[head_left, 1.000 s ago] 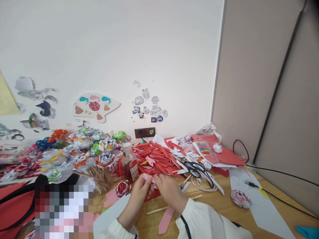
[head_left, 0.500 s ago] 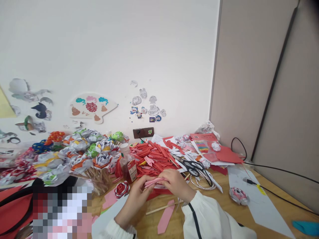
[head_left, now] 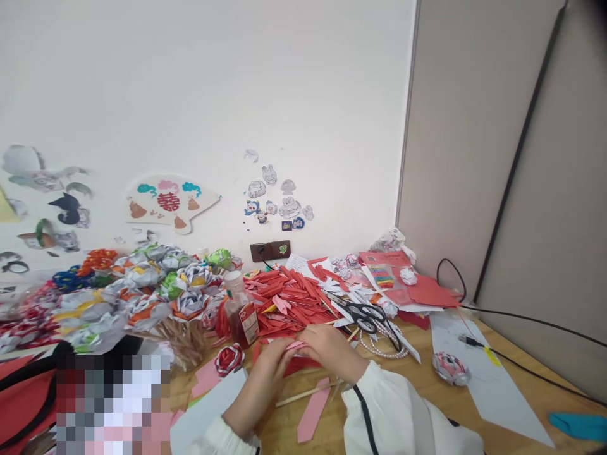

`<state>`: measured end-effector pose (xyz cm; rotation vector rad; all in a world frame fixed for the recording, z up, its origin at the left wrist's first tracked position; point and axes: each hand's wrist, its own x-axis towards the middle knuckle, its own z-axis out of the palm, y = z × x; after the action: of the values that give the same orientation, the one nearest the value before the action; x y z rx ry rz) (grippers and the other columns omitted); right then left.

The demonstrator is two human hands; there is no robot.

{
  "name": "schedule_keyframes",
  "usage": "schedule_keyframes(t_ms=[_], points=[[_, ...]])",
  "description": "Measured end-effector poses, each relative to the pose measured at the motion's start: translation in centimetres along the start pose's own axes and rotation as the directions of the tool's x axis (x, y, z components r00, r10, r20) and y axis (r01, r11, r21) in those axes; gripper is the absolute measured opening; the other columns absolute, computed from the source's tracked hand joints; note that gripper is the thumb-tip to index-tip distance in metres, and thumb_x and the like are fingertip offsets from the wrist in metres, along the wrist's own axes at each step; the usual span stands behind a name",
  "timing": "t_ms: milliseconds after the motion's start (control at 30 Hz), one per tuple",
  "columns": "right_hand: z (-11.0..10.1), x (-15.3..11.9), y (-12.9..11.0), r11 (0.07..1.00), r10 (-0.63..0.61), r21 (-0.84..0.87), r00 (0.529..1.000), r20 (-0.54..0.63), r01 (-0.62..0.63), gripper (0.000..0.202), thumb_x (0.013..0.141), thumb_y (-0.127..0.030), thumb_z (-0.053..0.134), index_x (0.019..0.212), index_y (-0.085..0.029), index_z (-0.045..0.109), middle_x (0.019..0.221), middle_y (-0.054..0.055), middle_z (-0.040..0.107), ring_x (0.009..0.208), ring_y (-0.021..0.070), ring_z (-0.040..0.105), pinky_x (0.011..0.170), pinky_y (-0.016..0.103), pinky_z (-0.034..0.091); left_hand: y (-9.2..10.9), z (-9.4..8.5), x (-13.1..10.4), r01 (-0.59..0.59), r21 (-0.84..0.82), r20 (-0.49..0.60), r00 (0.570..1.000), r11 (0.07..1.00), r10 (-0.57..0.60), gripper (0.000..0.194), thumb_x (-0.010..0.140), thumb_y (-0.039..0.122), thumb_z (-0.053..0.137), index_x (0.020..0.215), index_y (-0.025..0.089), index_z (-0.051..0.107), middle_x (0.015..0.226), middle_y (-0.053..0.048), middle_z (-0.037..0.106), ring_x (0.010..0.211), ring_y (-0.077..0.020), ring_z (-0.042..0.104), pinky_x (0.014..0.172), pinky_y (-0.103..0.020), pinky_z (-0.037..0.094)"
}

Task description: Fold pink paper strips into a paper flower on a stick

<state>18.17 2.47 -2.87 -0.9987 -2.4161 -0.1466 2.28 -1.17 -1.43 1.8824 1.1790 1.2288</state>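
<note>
One pink paper (head_left: pixel 296 345) between left hand (head_left: pixel 269 370) and right hand (head_left: pixel 329 349), both pinching it.

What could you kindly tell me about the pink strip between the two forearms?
The strip is long, narrow and plain pink, apparently paper. It lies slanting on the wooden table, its near end tapering to a point. A thin pale stick crosses it near the far end; which lies on top is hard to tell.

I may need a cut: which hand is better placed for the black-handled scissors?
Right, I'd judge: the right hand is nearer, with the black-handled scissors beyond it on its own side. The left hand is farther away. Both hold folded pink paper.
</note>
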Motion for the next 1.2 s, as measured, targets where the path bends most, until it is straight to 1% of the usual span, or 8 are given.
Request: schedule_keyframes(t_ms=[133, 267, 367, 500, 700, 1033, 1133, 1200], points=[[-0.1, -0.1, 0.0, 0.982, 0.063, 0.178, 0.998, -0.014, -0.06, 0.015, 0.084, -0.03, 0.054, 0.084, -0.017, 0.06, 0.08, 0.003, 0.06, 0.074, 0.0155, 0.055, 0.065, 0.024, 0.039, -1.3, -0.2, 0.3, -0.016, 0.059, 0.0, 1.0, 0.998, 0.016, 0.022, 0.079, 0.035, 0.048, 0.085, 0.021, 0.065, 0.092, -0.008, 0.067, 0.087, -0.0229, 0.058, 0.085, -0.035, 0.043], [-0.9, -0.2, 0.8, 0.866, 0.111, 0.488, 0.994, 0.02, -0.107, 0.021, 0.077, -0.024, 0.063, 0.097, -0.019, 0.061, 0.089, 0.001, 0.063, 0.081, 0.0146, 0.057, 0.07, 0.022, 0.041, -1.5, -0.3, 0.3, -0.001, 0.053, -0.03, 1.0, 0.999, 0.002, 0.022, 0.079, 0.034, 0.047, 0.084, 0.021, 0.063, 0.09, -0.007, 0.067, 0.088, -0.0225, 0.058, 0.083, -0.033, 0.043], [-1.2, -0.2, 1.3, 0.828, 0.133, 0.547, 0.991, 0.026, -0.126, 0.019, 0.077, -0.019, 0.06, 0.095, -0.018, 0.062, 0.089, 0.001, 0.064, 0.081, 0.0151, 0.057, 0.071, 0.022, 0.041, -1.3, -0.4, 0.4, 0.016, 0.04, -0.03, 0.999, 0.999, -0.015, 0.021, 0.079, 0.035, 0.047, 0.082, 0.021, 0.063, 0.087, -0.006, 0.067, 0.087, -0.0218, 0.058, 0.08, -0.03, 0.044], [-1.1, -0.1, 1.2, 0.855, 0.099, 0.51, 0.995, 0.011, -0.09, 0.017, 0.082, -0.016, 0.053, 0.097, -0.018, 0.061, 0.09, 0.002, 0.064, 0.085, 0.0152, 0.057, 0.074, 0.023, 0.041, -1.0, -0.4, 0.6, 0.044, 0.021, -0.028, 0.999, 0.999, -0.044, 0.023, 0.077, 0.039, 0.048, 0.075, 0.02, 0.06, 0.078, -0.005, 0.066, 0.08, -0.0216, 0.059, 0.074, -0.029, 0.045], [-0.6, -0.1, 0.8, 0.962, 0.076, 0.26, 0.996, 0.04, -0.084, 0.014, 0.084, -0.016, 0.052, 0.096, -0.015, 0.057, 0.092, 0.007, 0.061, 0.088, 0.0182, 0.055, 0.076, 0.027, 0.041, -1.0, -0.4, 0.8, 0.074, 0.035, -0.028, 0.997, 0.997, -0.073, 0.026, 0.075, 0.041, 0.049, 0.07, 0.018, 0.059, 0.073, -0.005, 0.064, 0.072, -0.0207, 0.057, 0.068, -0.028, 0.044], [-0.2, -0.3, 0.7, 0.979, 0.061, 0.191, 0.994, 0.087, -0.077, 0.009, 0.087, -0.017, 0.045, 0.091, -0.016, 0.054, 0.088, 0.005, 0.06, 0.08, 0.0171, 0.055, 0.066, 0.024, 0.039, -1.4, -0.7, 0.9, 0.094, -0.063, 0.038, 0.995, 0.994, -0.092, 0.032, 0.078, 0.04, 0.046, 0.092, 0.016, 0.061, 0.094, -0.008, 0.066, 0.087, -0.0209, 0.059, 0.077, -0.03, 0.045], [-0.6, -0.3, 0.5, 0.989, 0.077, 0.122, 0.993, 0.094, -0.089, 0.011, 0.088, -0.017, 0.044, 0.09, -0.015, 0.055, 0.086, 0.006, 0.06, 0.076, 0.0172, 0.055, 0.062, 0.024, 0.038, -1.7, -1.0, 1.0, 0.054, 0.019, 0.083, 0.995, 0.998, -0.056, 0.029, 0.079, 0.037, 0.046, 0.093, 0.016, 0.061, 0.095, -0.008, 0.066, 0.09, -0.0215, 0.059, 0.081, -0.031, 0.045], [-0.6, -0.3, 0.4, 0.992, 0.085, 0.09, 0.992, 0.092, -0.094, 0.012, 0.088, -0.016, 0.043, 0.089, -0.015, 0.055, 0.086, 0.006, 0.06, 0.076, 0.0171, 0.056, 0.062, 0.024, 0.037, -1.9, -1.3, 1.0, -0.023, 0.186, 0.114, 0.993, 0.982, 0.002, 0.025, 0.079, 0.034, 0.049, 0.092, 0.018, 0.062, 0.095, -0.009, 0.066, 0.09, -0.0217, 0.059, 0.082, -0.033, 0.044]])
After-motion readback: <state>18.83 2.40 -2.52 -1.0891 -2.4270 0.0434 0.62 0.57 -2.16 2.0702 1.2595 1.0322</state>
